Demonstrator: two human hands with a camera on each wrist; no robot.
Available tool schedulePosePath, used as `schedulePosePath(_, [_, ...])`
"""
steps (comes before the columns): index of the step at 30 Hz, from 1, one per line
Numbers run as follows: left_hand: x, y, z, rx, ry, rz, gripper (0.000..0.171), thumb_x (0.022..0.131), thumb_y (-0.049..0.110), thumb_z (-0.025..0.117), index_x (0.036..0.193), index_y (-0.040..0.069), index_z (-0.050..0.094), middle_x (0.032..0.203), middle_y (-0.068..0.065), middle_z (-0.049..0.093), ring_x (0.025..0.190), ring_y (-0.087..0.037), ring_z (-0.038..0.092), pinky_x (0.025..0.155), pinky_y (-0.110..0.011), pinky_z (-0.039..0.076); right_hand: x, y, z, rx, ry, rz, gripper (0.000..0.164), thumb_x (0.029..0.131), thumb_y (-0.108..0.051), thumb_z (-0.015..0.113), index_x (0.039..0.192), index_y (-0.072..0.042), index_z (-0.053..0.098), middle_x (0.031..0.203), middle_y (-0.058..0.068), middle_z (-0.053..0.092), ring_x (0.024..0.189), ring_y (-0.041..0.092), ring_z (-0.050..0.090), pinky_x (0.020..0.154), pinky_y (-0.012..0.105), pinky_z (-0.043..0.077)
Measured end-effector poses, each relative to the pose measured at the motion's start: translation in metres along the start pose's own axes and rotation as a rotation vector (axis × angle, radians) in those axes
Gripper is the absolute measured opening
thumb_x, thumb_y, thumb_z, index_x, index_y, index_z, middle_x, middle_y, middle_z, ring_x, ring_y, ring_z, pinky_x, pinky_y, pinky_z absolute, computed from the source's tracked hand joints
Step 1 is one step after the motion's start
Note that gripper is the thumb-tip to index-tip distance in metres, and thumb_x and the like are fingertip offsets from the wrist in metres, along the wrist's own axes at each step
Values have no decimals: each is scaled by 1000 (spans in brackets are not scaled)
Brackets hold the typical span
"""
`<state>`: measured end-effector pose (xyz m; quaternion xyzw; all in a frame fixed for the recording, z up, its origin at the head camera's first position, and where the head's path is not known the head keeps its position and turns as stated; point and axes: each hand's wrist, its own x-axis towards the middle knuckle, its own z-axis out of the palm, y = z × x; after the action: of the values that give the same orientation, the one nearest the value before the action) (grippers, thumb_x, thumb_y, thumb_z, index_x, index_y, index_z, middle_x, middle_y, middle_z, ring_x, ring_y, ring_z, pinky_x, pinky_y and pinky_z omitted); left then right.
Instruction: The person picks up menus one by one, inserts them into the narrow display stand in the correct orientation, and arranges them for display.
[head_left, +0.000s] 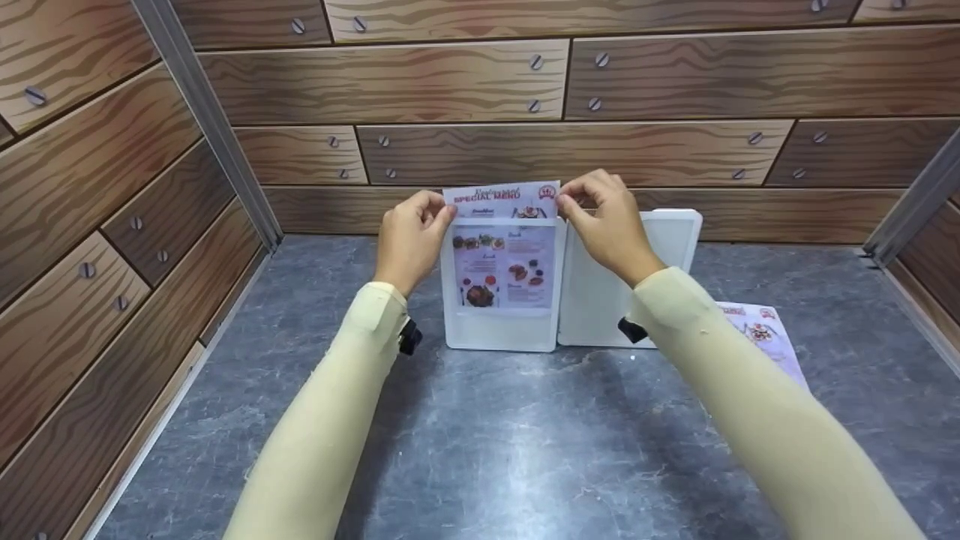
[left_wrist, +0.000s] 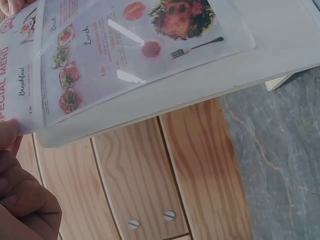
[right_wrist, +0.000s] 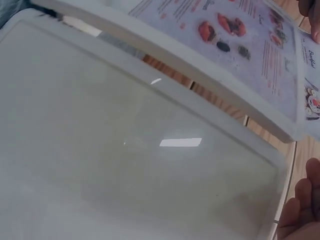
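Note:
A printed menu sheet [head_left: 501, 201] stands partly inside the clear front of a white upright display holder [head_left: 501, 334], its top strip sticking out above the holder's edge. My left hand [head_left: 411, 238] pinches the sheet's upper left corner between thumb and fingers. At the upper right corner, my right hand [head_left: 609, 225] pinches the sheet. Through the clear front in the left wrist view, the menu's lower edge [left_wrist: 210, 59] lies short of the holder's bottom. A second white holder [head_left: 600, 292], with no sheet in it, stands just to the right, partly behind my right hand and forearm.
Another printed menu sheet [head_left: 772, 337] lies on the grey marbled table [head_left: 517, 450] at the right, partly hidden by my right sleeve. Wood-patterned walls [head_left: 465, 82] close off the back and sides, with metal posts [head_left: 210, 120] at the corners.

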<state>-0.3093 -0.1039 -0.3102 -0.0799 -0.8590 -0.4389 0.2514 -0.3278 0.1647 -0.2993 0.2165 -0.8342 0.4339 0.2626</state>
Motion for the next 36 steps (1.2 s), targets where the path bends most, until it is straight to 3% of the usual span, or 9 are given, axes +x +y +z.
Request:
schedulePosePath(5, [-3, -4, 1, 22, -16, -14, 18, 101, 27, 70, 101, 10, 76, 72, 2, 54, 64, -13, 47, 62, -29, 38, -4, 5, 3, -54, -7, -47, 9, 96, -7, 71, 96, 1, 74, 99, 15, 68, 96, 30, 55, 88, 40, 39])
schedulePosePath(10, [-1, -3, 1, 39, -4, -8, 19, 101, 26, 69, 105, 9, 77, 73, 2, 54, 65, -14, 48, 62, -29, 38, -5, 3, 5, -84, -8, -46, 12, 96, -9, 72, 98, 3, 73, 99, 16, 68, 93, 31, 54, 87, 39, 39])
schedulePosePath(18, [3, 5, 2, 44, 101, 103, 15, 102, 23, 68, 108, 11, 75, 102, -5, 59, 99, -22, 52, 91, -38, 42, -2, -9, 5, 30, -22, 29, 11, 102, -8, 65, 105, 1, 70, 93, 9, 67, 85, 14, 57, 78, 22, 48])
schedulePosePath(22, [4, 5, 3, 12, 118, 133, 14, 103, 21, 66, 106, 10, 74, 102, -6, 65, 99, -23, 53, 91, -37, 43, -1, -12, 4, 55, -5, 22, 12, 102, -8, 65, 108, 2, 69, 91, 8, 67, 80, 13, 59, 70, 19, 48])
schedulePosePath(26, [5, 4, 4, 4, 123, 141, 13, 102, 19, 67, 106, 8, 74, 100, -5, 69, 98, -22, 56, 89, -34, 45, -1, -11, 5, 45, -4, 9, 12, 102, -7, 65, 107, 2, 70, 91, 9, 67, 81, 13, 59, 71, 18, 50])
schedulePosePath(32, [1, 2, 6, 3, 97, 117, 10, 101, 17, 69, 106, 8, 71, 99, -3, 73, 101, -21, 59, 88, -34, 47, -5, -4, 5, -21, -17, -6, 11, 101, -9, 67, 104, 0, 72, 94, 10, 70, 88, 15, 56, 78, 26, 45])
schedulePosePath(36, [-1, -1, 9, 45, 103, 136, 9, 99, 17, 71, 101, 8, 72, 101, -5, 71, 103, -24, 56, 93, -38, 44, -7, 0, 6, -71, -8, -28, 10, 100, -10, 68, 103, -1, 73, 94, 10, 72, 87, 19, 57, 80, 32, 43])
